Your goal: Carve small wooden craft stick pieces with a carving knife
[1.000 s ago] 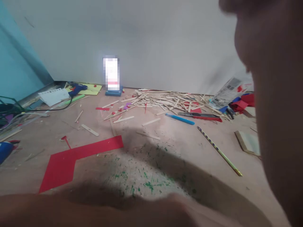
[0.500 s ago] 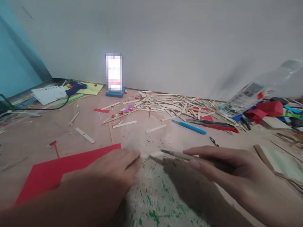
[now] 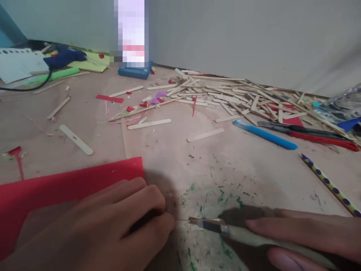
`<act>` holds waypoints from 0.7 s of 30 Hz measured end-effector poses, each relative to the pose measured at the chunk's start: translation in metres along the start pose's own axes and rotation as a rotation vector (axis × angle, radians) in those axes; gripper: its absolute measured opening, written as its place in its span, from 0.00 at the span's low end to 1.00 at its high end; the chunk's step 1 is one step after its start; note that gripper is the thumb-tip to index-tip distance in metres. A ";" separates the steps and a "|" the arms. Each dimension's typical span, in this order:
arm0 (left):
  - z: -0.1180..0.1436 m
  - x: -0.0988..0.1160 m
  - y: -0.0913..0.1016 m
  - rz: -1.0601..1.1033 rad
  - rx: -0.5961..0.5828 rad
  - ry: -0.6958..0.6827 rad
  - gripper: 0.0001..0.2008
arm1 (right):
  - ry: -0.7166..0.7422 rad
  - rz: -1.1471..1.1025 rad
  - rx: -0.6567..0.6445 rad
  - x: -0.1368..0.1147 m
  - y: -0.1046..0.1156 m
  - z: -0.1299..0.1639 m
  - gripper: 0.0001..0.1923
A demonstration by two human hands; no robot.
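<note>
At the lower left, my left hand (image 3: 141, 214) lies closed on the table, its thumb and fingers pinched at the near end of a thin pale wooden stick (image 3: 210, 225). Most of that end is hidden by the fingers. My right hand (image 3: 310, 233), partly cut off by the frame, grips a carving knife (image 3: 248, 235) with a pale handle, a metal collar and a dark blade with a bright tip. The blade's tip rests at the stick, just right of my left fingertips. Red paper (image 3: 113, 170) lies partly under my left hand.
Craft sticks (image 3: 203, 94) are heaped along the wall. On the right are a blue pen-like tool (image 3: 266, 135), a red-and-black cutter (image 3: 318, 137) and a dotted pencil (image 3: 328, 182). A phone (image 3: 132, 34) stands on a blue base; a glue gun (image 3: 64, 55) lies at back left.
The view has moved closer and tilted down. The knife's tip, raised before, now meets the stick near my left fingers. The right hand sits lower in the frame.
</note>
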State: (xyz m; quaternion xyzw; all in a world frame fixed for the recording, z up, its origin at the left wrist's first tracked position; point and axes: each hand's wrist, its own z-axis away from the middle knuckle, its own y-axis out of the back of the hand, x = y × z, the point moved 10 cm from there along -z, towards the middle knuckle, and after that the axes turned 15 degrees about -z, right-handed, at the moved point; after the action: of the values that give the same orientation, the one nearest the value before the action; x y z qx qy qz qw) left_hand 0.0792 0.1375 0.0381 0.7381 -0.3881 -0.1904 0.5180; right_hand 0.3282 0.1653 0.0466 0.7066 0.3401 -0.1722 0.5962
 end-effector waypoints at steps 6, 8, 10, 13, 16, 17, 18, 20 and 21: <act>-0.013 0.008 0.012 -0.007 0.022 -0.028 0.13 | 0.021 0.002 -0.062 -0.007 -0.011 0.002 0.26; -0.015 0.009 0.011 -0.034 0.023 -0.025 0.15 | 0.025 0.008 -0.080 -0.008 -0.012 0.006 0.26; -0.016 0.013 0.012 -0.032 0.033 -0.039 0.17 | 0.031 0.014 -0.098 -0.009 -0.014 0.008 0.25; -0.016 0.011 0.009 -0.008 0.007 0.021 0.21 | 0.047 0.021 -0.118 -0.012 -0.018 0.008 0.24; -0.015 0.013 0.008 0.025 -0.010 0.031 0.20 | 0.066 0.023 -0.135 -0.017 -0.021 0.008 0.23; -0.014 0.015 0.009 0.030 -0.006 0.011 0.19 | 0.072 0.024 -0.140 -0.019 -0.022 0.008 0.23; -0.013 0.015 0.009 0.031 -0.005 0.003 0.19 | 0.077 0.025 -0.145 -0.021 -0.023 0.008 0.23; -0.011 0.011 0.009 0.014 -0.008 0.040 0.18 | 0.087 0.029 -0.158 -0.022 -0.023 0.011 0.23; -0.011 0.009 0.008 0.010 -0.019 0.050 0.18 | 0.092 0.031 -0.160 -0.021 -0.022 0.014 0.22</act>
State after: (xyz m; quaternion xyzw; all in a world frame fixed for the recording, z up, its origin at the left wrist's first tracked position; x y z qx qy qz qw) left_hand 0.0890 0.1355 0.0511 0.7358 -0.3769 -0.1732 0.5353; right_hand 0.3005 0.1476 0.0415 0.6689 0.3687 -0.1026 0.6372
